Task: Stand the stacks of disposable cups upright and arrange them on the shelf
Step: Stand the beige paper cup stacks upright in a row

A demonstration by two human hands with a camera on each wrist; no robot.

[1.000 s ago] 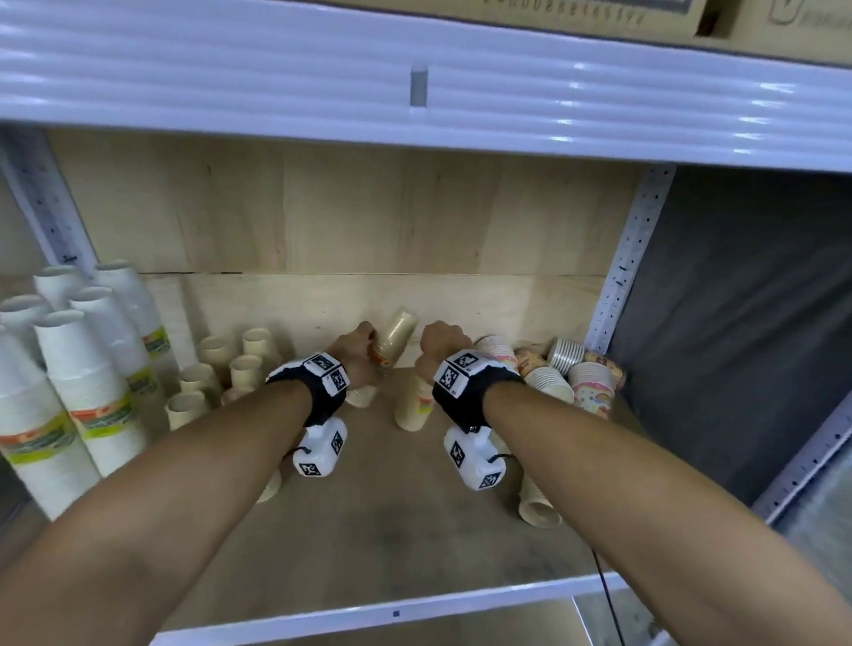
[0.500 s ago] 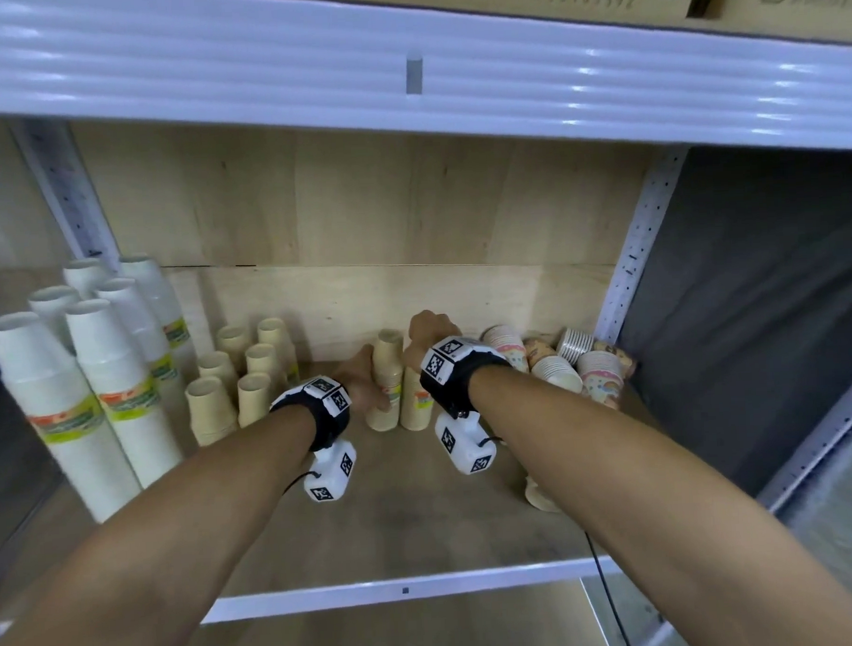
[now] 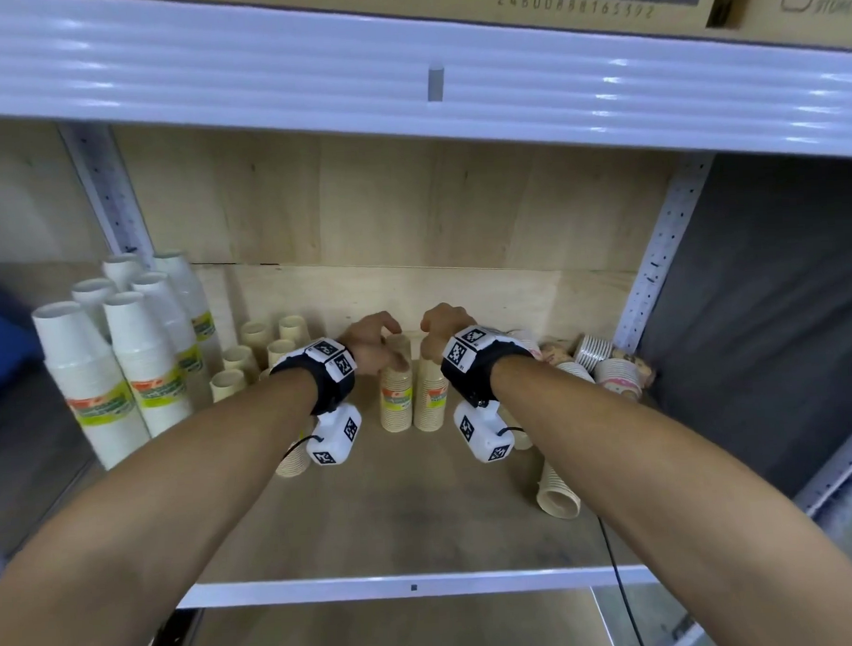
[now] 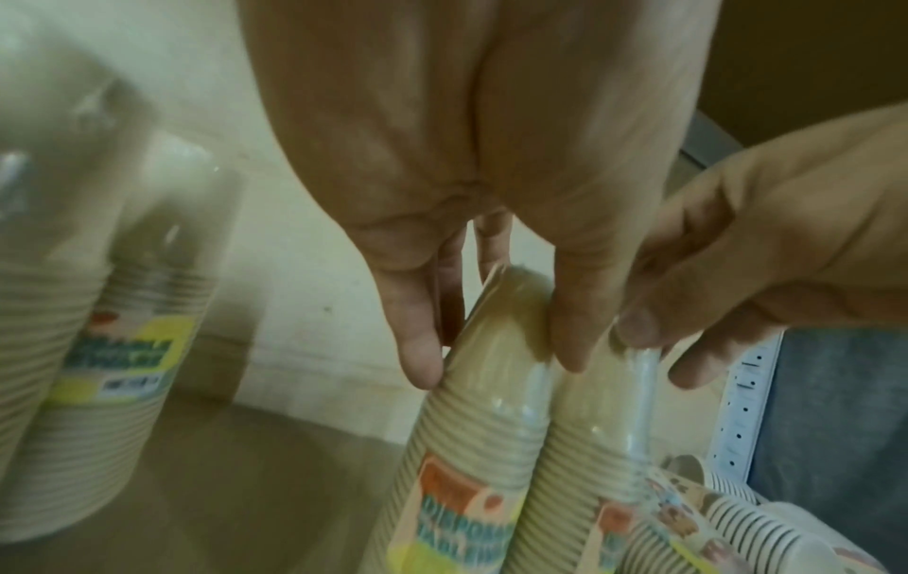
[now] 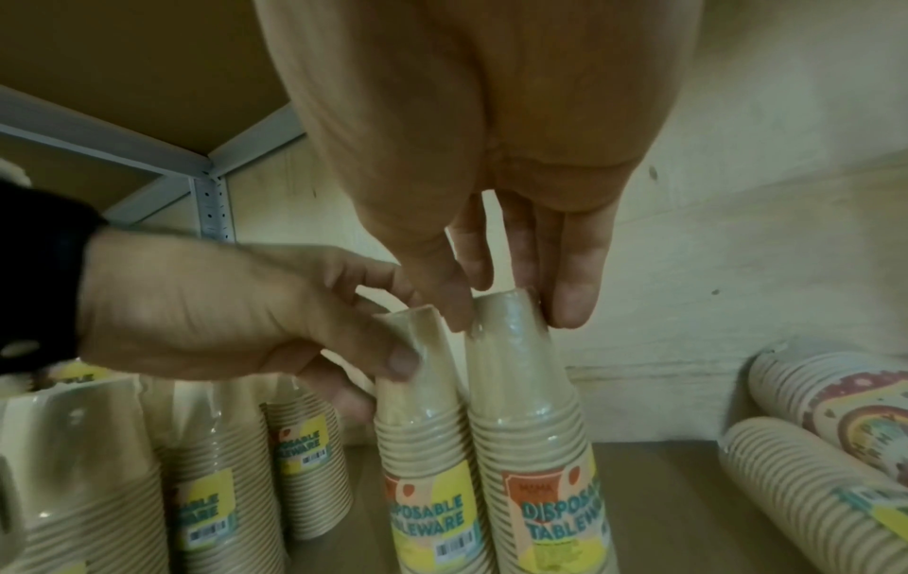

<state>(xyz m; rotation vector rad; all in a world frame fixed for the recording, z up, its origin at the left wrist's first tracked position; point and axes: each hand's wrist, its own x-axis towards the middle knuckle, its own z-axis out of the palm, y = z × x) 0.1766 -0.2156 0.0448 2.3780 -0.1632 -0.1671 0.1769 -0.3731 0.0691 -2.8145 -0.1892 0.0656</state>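
Two beige wrapped cup stacks stand upright side by side in the middle of the shelf board [image 3: 374, 520]. My left hand [image 3: 383, 341] pinches the top of the left stack [image 3: 396, 397] between thumb and fingers; the left wrist view shows the hand [image 4: 496, 349] on that stack [image 4: 472, 446]. At the top of the right stack [image 3: 429, 396], my right hand [image 3: 436, 329] grips in the same way. In the right wrist view this hand [image 5: 513, 310] holds the right stack [image 5: 530, 427], with the left stack [image 5: 422, 435] touching it.
Tall white cup stacks [image 3: 123, 375] stand at the left, and several upright beige stacks [image 3: 269, 349] behind them. Patterned stacks [image 3: 606, 368] lie at the back right. One beige stack [image 3: 558, 488] lies on its side at the front right. The upper shelf beam [image 3: 403, 79] hangs close overhead.
The left stack was tilted in my left hand a second ago; it now stands upright against the right stack. Both hands stay on the stack tops.
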